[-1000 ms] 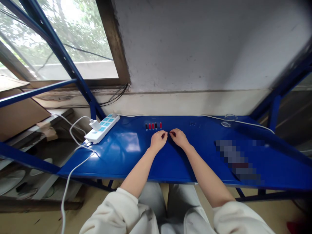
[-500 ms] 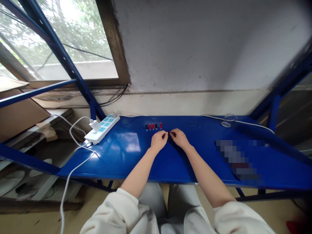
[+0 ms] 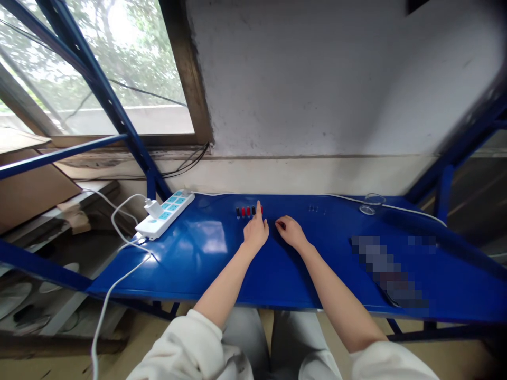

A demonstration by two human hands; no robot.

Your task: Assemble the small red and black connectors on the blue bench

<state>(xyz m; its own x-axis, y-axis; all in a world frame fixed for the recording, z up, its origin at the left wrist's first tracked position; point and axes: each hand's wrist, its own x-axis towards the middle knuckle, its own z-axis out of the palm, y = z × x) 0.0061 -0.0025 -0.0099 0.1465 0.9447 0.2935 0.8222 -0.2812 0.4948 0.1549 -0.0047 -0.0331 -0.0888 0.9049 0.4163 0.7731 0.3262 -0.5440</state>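
Note:
A short row of small red and black cylinders [image 3: 243, 211] stands on the blue table. My left hand [image 3: 256, 233] is over the row's right end, index finger stretched out and the other fingers curled. Its fingertip is beside a black cylinder [image 3: 253, 210] and partly covers a red one [image 3: 262, 210]; whether it touches either I cannot tell. To the right, my right hand [image 3: 291, 230] rests low over the table with thumb and fingers pinched together. Something small and dark reddish may be between them, but it is too small to name.
A white power strip [image 3: 164, 215] with a plugged-in adapter and cable lies at the left. Tiny clear pieces [image 3: 312, 208] lie right of my hands, and a clear ring-shaped thing [image 3: 367, 209] farther right. A blurred-out flat object [image 3: 384, 266] lies at the right front.
My left hand has left its pinch near the right hand and stretched its index finger forward to the row's right end. The right hand stays pinched in about the same place.

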